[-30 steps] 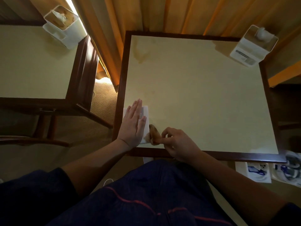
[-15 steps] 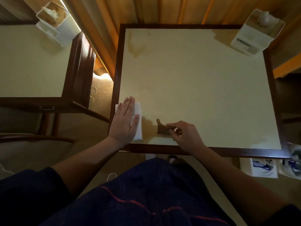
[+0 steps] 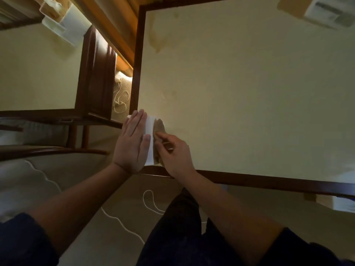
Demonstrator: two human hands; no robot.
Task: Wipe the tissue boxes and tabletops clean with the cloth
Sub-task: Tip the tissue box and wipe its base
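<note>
My left hand (image 3: 132,143) lies flat, fingers straight, pressing a white folded sheet (image 3: 150,129) onto the near-left corner of the cream tabletop (image 3: 240,93). My right hand (image 3: 175,153) pinches a small brown cloth (image 3: 159,126) right against the sheet's right edge. One white tissue box (image 3: 65,25) stands on the neighbouring table (image 3: 34,70) at the far left. A second white tissue box (image 3: 326,12) sits at the far right corner of my table, cut off by the frame's top edge. A brownish stain (image 3: 159,39) marks the tabletop's far-left part.
Dark wooden rims frame both tables, with a narrow gap of carpet (image 3: 123,93) between them. A white cable (image 3: 121,223) trails over the floor near my legs. A chair's wooden rail (image 3: 48,150) stands at the left. A white object (image 3: 343,204) lies under the table's right edge.
My right hand has brought the brown cloth back left, against the white sheet. My left hand stays pressed on the sheet. The view has moved closer to the table.
</note>
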